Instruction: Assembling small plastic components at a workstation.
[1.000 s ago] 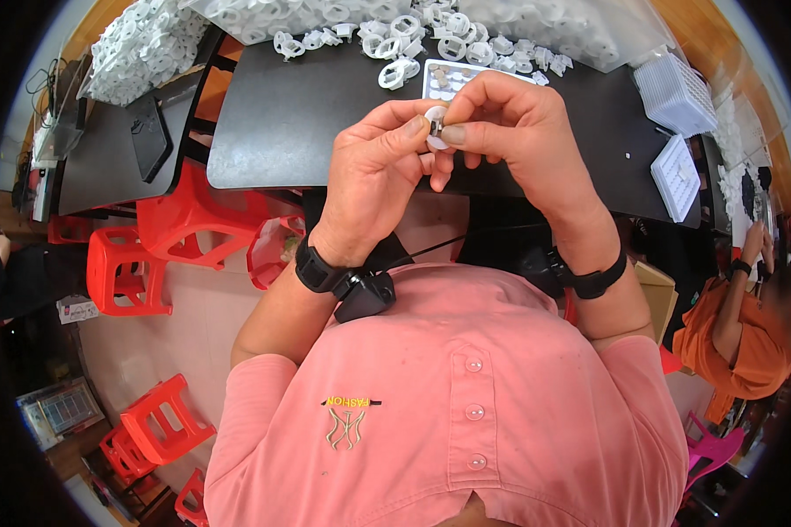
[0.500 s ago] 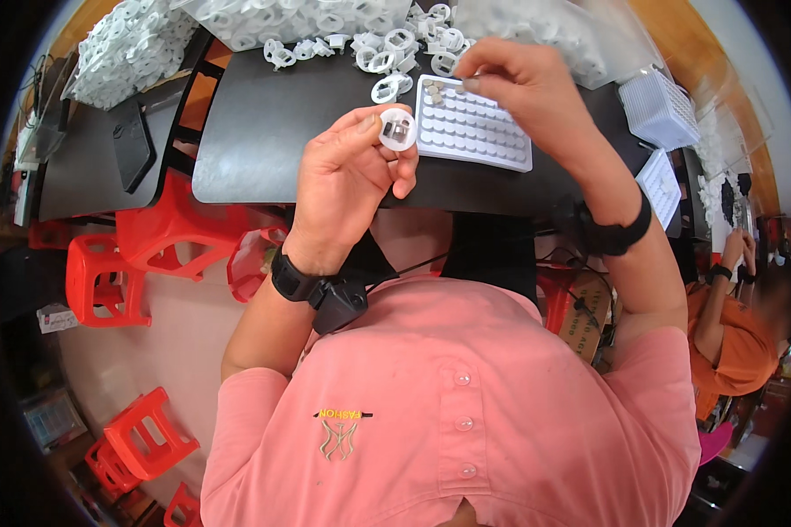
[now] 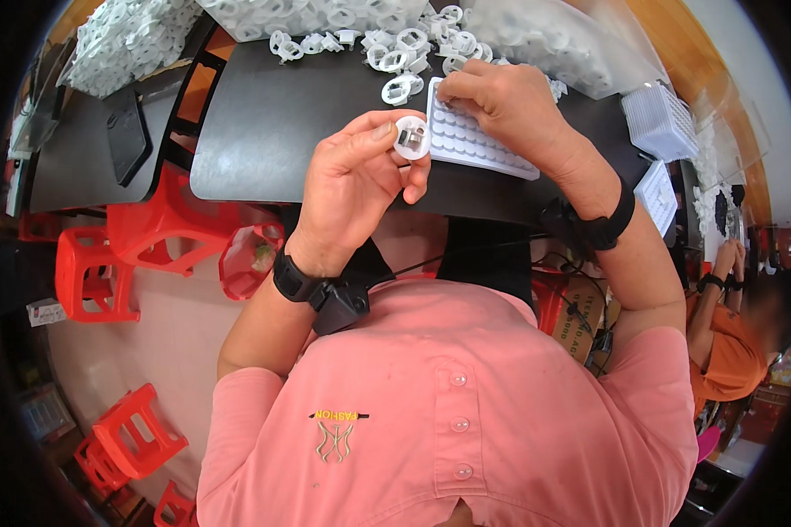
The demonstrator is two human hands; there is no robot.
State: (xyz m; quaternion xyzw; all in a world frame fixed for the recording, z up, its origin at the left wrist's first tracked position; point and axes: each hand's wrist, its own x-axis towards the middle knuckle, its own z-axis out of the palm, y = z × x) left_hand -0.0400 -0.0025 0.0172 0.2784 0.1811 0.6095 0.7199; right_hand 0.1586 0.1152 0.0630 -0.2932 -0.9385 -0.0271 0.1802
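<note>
Between thumb and fingers, my left hand (image 3: 353, 171) holds up a round white plastic part (image 3: 411, 138) with small metal pieces in its middle. My right hand (image 3: 510, 104) is over the upper end of a white tray (image 3: 475, 151) with rows of small rounded pockets. Its thumb and forefinger are pinched together at the tray's top left; whatever sits between them is too small or hidden to make out. Just beyond my left hand lie a few more round white parts (image 3: 401, 88) on the dark table.
Loose white parts (image 3: 404, 48) and large clear bags (image 3: 580, 48) of them line the table's far side. Stacked white trays (image 3: 659, 121) stand at right. A black phone (image 3: 128, 140) lies on the left table (image 3: 70, 171). Red stools (image 3: 97, 274) stand below; another person (image 3: 731, 338) works at far right.
My right hand has come down and left onto the upper part of the tray, covering the small pieces there. My left hand keeps hold of the white part, now slightly turned.
</note>
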